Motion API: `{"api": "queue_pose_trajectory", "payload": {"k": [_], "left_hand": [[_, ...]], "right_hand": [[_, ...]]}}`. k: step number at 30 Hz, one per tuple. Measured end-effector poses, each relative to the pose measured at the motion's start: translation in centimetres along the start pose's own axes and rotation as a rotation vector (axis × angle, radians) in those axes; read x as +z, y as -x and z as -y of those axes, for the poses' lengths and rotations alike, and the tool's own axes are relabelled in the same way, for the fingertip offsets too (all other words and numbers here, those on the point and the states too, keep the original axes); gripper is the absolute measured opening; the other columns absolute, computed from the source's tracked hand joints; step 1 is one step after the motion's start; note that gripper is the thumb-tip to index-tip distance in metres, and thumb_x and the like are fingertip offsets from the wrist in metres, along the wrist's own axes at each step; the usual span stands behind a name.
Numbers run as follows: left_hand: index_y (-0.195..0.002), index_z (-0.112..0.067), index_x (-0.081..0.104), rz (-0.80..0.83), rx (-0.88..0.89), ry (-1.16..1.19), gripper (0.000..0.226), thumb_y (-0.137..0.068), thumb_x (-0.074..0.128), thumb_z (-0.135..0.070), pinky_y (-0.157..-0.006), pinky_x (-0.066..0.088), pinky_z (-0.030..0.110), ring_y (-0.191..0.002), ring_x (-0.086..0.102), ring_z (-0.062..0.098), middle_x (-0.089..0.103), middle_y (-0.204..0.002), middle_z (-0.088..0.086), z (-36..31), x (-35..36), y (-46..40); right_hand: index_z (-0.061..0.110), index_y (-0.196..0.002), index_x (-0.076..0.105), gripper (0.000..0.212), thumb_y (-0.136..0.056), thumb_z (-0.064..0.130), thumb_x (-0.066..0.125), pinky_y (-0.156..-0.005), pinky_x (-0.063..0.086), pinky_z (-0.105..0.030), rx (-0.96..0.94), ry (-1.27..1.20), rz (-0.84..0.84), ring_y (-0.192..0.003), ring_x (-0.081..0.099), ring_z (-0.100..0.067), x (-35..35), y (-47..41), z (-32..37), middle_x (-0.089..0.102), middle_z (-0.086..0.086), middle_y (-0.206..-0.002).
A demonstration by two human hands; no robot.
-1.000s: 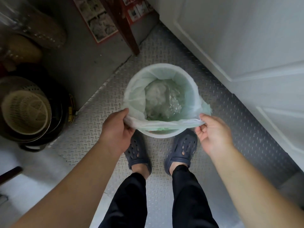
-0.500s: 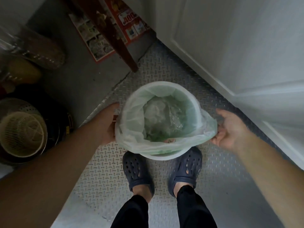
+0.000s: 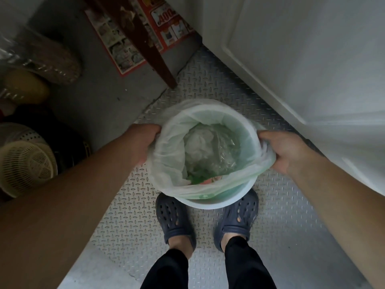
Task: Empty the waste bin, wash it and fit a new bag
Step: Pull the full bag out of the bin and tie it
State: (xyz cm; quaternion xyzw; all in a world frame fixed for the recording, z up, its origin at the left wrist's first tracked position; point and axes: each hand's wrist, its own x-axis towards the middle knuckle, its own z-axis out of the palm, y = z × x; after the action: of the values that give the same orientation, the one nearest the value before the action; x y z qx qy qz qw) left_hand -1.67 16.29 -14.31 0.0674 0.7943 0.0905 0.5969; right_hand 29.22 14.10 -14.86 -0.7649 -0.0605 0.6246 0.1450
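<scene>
A round white waste bin (image 3: 218, 203) stands on the metal floor just in front of my feet. A pale green translucent bag (image 3: 168, 155) lines it, its edge pulled loose over the near rim. Crumpled white paper and clear plastic waste (image 3: 206, 151) lie inside. My left hand (image 3: 143, 140) grips the bag's edge at the bin's left side. My right hand (image 3: 285, 151) grips the bunched bag edge at the right side.
A white panelled door (image 3: 312, 69) runs along the right. A dark wooden leg (image 3: 152, 49) and a red printed poster (image 3: 166, 28) stand behind the bin. A cream slotted basket (image 3: 25, 165) in a dark tub sits at the left. Diamond-plate flooring (image 3: 129, 222) lies underfoot.
Both hands have slid from the near rim round to the bin's left and right sides. The bag's near edge has come off the rim and the right side is now bunched in my right hand.
</scene>
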Motion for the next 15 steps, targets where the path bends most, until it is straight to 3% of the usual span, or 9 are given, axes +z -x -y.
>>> {"api": "queue_pose_trajectory", "payload": {"k": [3, 5, 7, 11, 15], "left_hand": [[-0.117, -0.005, 0.064, -0.271, 0.341, -0.201, 0.037, -0.090, 0.062, -0.030, -0.073, 0.049, 0.030, -0.085, 0.062, 0.025, 0.065, -0.102, 0.007, -1.0, 0.1, 0.8], [-0.118, -0.007, 0.062, -0.393, 0.515, -0.316, 0.041, -0.095, 0.056, -0.040, -0.077, 0.042, 0.030, -0.090, 0.055, 0.021, 0.058, -0.102, 0.003, -1.6, -0.3, 1.9], [-0.118, -0.007, 0.061, -0.443, 0.615, -0.323, 0.041, -0.097, 0.053, -0.042, -0.082, 0.044, 0.031, -0.093, 0.054, 0.020, 0.057, -0.103, 0.003, -1.5, -0.6, 2.6], [-0.108, -0.007, 0.061, -0.480, 0.704, -0.273, 0.033, -0.099, 0.053, -0.037, -0.082, 0.051, 0.038, -0.091, 0.060, 0.027, 0.058, -0.095, 0.005, -0.3, -1.9, 4.8], [-0.104, -0.008, 0.061, -0.461, 0.668, -0.256, 0.032, -0.097, 0.057, -0.039, -0.077, 0.054, 0.041, -0.090, 0.062, 0.029, 0.062, -0.094, 0.008, 1.7, -3.4, 6.2]], "right_hand": [[0.005, -0.087, 0.073, 0.011, -0.076, 0.007, 0.074, -0.063, 0.058, -0.037, -0.250, 0.079, -0.105, -0.071, 0.073, -0.028, 0.2, 0.5, 0.4, 0.074, -0.009, -0.073], [0.015, -0.078, 0.071, 0.001, -0.078, 0.015, 0.072, -0.058, 0.054, -0.033, -0.407, 0.206, -0.161, -0.062, 0.068, -0.023, 0.1, 1.6, 0.5, 0.071, -0.004, -0.068], [0.019, -0.074, 0.066, 0.009, -0.082, 0.022, 0.069, -0.056, 0.049, -0.029, -0.537, 0.348, -0.232, -0.057, 0.062, -0.018, -0.4, 2.5, 0.3, 0.066, 0.002, -0.066], [0.019, -0.080, 0.064, 0.008, -0.087, 0.021, 0.067, -0.059, 0.049, -0.029, -0.653, 0.463, -0.308, -0.063, 0.061, -0.017, -1.6, 5.2, -0.1, 0.065, 0.003, -0.073], [0.017, -0.085, 0.064, 0.005, -0.089, 0.019, 0.067, -0.061, 0.052, -0.029, -0.652, 0.454, -0.293, -0.070, 0.064, -0.020, -2.7, 7.0, -1.4, 0.068, -0.002, -0.081]]}}
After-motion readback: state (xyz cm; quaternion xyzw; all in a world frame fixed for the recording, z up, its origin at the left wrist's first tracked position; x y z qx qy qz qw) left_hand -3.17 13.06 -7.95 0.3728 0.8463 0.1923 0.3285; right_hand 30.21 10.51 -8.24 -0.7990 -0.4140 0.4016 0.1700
